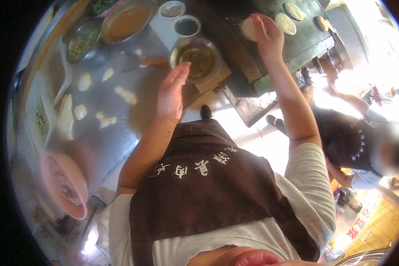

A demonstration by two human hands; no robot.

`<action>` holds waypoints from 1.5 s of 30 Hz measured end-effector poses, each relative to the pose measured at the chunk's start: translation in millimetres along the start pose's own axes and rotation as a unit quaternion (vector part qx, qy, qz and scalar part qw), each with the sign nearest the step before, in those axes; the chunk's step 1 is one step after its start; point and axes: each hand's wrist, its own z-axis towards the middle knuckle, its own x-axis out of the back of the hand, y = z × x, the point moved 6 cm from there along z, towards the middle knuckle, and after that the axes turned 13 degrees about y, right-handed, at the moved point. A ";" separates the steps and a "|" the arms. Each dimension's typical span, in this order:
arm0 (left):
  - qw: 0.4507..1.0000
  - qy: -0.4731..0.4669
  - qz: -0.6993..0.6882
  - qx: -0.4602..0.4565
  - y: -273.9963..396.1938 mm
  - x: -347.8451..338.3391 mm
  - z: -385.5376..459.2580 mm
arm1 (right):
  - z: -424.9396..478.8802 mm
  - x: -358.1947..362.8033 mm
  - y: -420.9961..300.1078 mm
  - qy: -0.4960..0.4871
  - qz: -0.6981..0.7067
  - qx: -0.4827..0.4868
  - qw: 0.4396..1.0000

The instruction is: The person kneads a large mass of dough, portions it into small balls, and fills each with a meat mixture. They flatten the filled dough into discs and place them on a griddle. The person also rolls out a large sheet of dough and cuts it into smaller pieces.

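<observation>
My right hand (269, 35) is stretched out over the dark griddle (306, 40), at the edge of a round flat dough cake (249, 29); whether its fingers grip the cake cannot be told. Beyond the hand, two pale flatbreads (285, 24) and a browner one (322, 23) lie on the griddle. My left hand (174, 89) is raised beside a bowl of oil (199, 60), fingers extended and close together, with nothing seen in it. Several dough pieces (125, 95) lie on the metal worktop (113, 139) to the left of it.
A large bowl of brown liquid (129, 21), two small bowls (186, 26) and a bowl of chopped greens (83, 43) stand at the back. A white tray (36, 126) and a pink flour basin (65, 186) are at left. A co-worker in a dark apron (344, 136) is at right.
</observation>
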 end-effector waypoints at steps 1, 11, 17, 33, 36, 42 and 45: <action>0.999 -0.036 0.011 0.014 -14.5 -19.8 2.1 | 3.8 17.3 -4.3 0.031 -0.181 0.242 0.953; 0.987 -0.007 0.145 -0.072 -63.6 -115.4 27.0 | 44.9 79.7 31.9 -0.091 0.006 0.158 0.983; 0.851 -0.088 0.404 -0.323 -61.6 -168.8 43.1 | 33.4 60.4 60.6 -0.150 -0.039 0.060 0.986; 0.609 -0.218 0.573 -0.503 -100.0 -208.2 64.7 | 7.2 64.3 110.5 -0.240 0.062 -0.051 0.968; 0.602 -0.267 0.573 -0.488 -107.7 -210.9 58.0 | -10.3 64.5 103.0 -0.266 -0.184 0.196 0.926; 0.719 -0.222 0.484 -0.446 -89.3 -198.9 62.8 | -18.1 66.5 115.9 -0.231 0.053 -0.038 0.971; 0.769 -0.130 0.479 -0.403 -85.7 -187.7 55.5 | -13.9 69.7 92.6 -0.169 -0.179 0.181 0.952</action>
